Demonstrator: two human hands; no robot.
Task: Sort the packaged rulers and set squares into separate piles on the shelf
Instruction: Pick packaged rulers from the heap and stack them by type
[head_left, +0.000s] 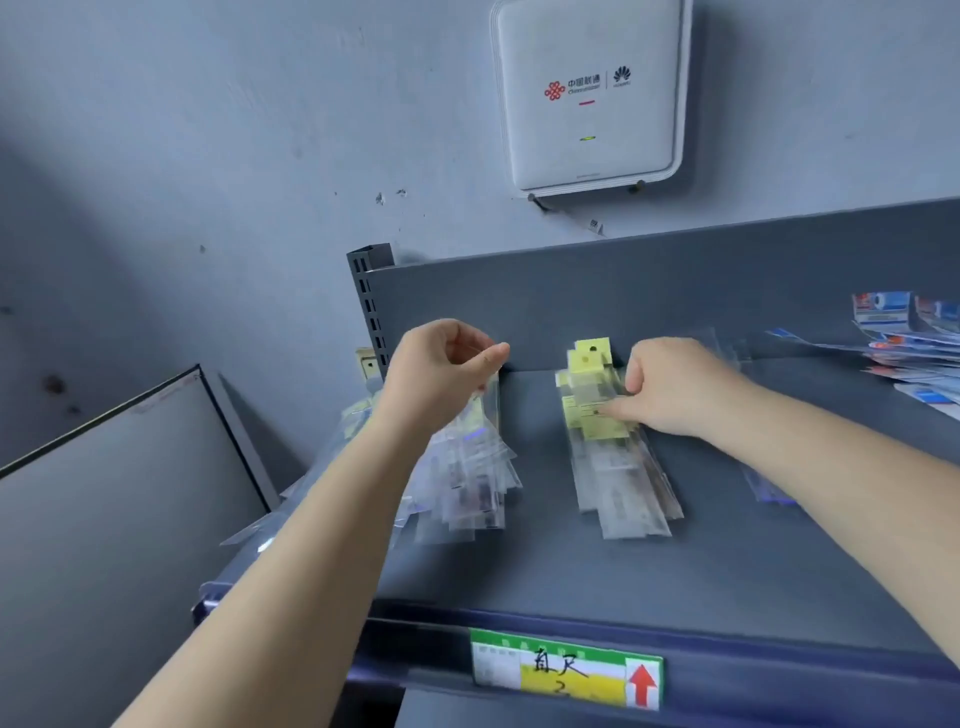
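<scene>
Two heaps of clear-sleeved stationery lie on the dark grey shelf (597, 571). A loose left pile (467, 493) fans out at the shelf's left end. My left hand (436, 369) hovers over its far end and pinches the top of a clear packet between thumb and fingers. A tidier pile of packaged rulers (618, 478) with yellow header cards lies in the middle. My right hand (670, 389) rests on the far end of this pile, fingers curled onto the yellow cards. More clear packets (763, 488) lie partly hidden under my right forearm.
Blue-and-red printed packs (914, 353) are heaped at the shelf's far right. A green and yellow price label (566, 670) sits on the front rail. The shelf's perforated upright (371, 306) stands at the back left, a white wall-mounted box (589, 93) above, a grey panel (119, 493) at left.
</scene>
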